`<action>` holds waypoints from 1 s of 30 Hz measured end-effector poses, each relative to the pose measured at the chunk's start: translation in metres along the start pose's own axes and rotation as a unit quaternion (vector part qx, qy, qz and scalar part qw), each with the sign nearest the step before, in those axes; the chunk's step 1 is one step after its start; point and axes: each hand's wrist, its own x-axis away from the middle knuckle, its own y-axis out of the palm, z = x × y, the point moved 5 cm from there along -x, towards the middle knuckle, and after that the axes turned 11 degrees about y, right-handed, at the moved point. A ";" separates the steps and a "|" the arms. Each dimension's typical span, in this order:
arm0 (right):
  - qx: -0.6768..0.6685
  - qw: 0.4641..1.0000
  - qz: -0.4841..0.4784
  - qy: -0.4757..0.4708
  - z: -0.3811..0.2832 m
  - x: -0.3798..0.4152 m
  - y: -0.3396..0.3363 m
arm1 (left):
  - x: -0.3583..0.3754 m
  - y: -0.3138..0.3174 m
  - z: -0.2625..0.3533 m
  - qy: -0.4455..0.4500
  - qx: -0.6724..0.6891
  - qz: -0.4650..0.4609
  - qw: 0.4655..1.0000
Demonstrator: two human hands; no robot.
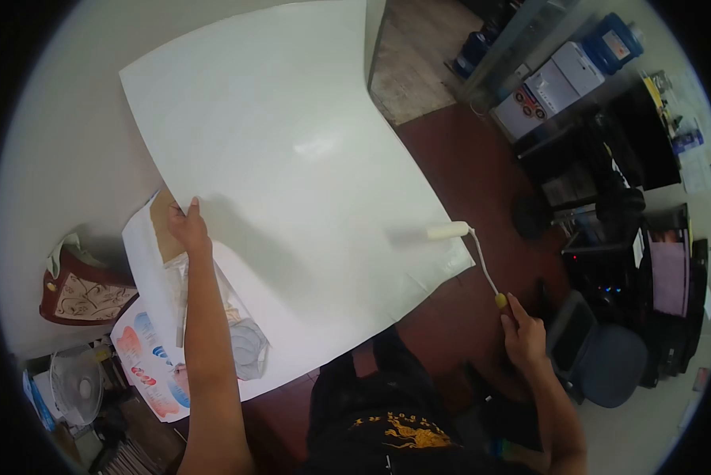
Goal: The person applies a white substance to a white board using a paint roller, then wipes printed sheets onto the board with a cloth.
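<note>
A large glossy white sheet (292, 103) spreads across the middle of the head view, its edges curving. My left hand (191, 226) pinches the sheet's left edge, with the thumb on top and the other fingers partly hidden. My right hand (523, 332) is closed around the yellow handle of a paint roller (448, 230). The roller's pale sleeve overlaps the sheet near its right edge and casts a shadow beside it. Below my left hand lie brown cardboard (164, 226), a printed sheet with red and blue shapes (138, 340) and a bunched grey cloth-like item (249, 348).
A wooden chair with a patterned panel (86, 293) and a fan (78, 384) stand at left. To the right are an office chair (609, 352) and dark desk equipment (609, 253). A water dispenser (557, 83) stands at the upper right above the red floor (450, 150).
</note>
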 end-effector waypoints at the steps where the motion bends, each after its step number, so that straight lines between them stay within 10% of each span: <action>1: 0.013 1.000 0.006 -0.018 -0.001 -0.003 0.000 | -0.001 0.002 -0.003 0.026 -0.049 -0.004 0.998; 7: 0.114 0.991 -0.012 -0.066 -0.001 -0.021 0.014 | 0.062 0.022 0.043 0.125 -0.375 -0.098 0.913; 11: 0.160 0.983 -0.032 -0.083 -0.022 -0.060 0.021 | 0.207 0.054 0.104 -0.016 -0.419 -0.572 0.705; 17: 0.219 0.960 -0.015 -0.174 -0.068 -0.155 0.042 | 0.231 0.048 0.087 -0.034 -0.381 -0.577 0.722; 22: 0.276 0.937 -0.070 -0.204 0.036 -0.065 0.006 | 0.232 0.048 0.089 -0.041 -0.383 -0.574 0.723; 30: 0.274 0.925 -0.010 -0.264 -0.054 -0.125 0.028 | 0.230 0.049 0.093 -0.038 -0.384 -0.569 0.726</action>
